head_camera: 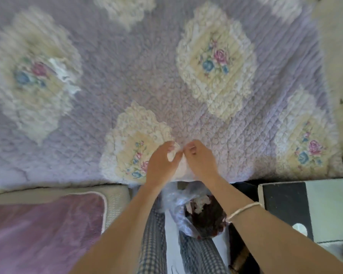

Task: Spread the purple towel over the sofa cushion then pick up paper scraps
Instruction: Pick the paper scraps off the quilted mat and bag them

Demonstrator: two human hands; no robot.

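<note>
A purple towel [38,230] lies flat over the sofa cushion [115,194] at the lower left. A lilac quilted cover [127,76] with cream floral patches fills the upper view. My left hand [162,163] and right hand [200,159] meet near its front edge, both pinching a crumpled white paper scrap [173,154] between them. Another white paper scrap [62,73] lies on the floral patch at the far left, blurred.
A clear plastic bag [178,206] over a dark bin [206,216] with white scraps inside sits just below my hands. A black and white box [309,206] stands at the right. My checked trousers [152,244] show at the bottom.
</note>
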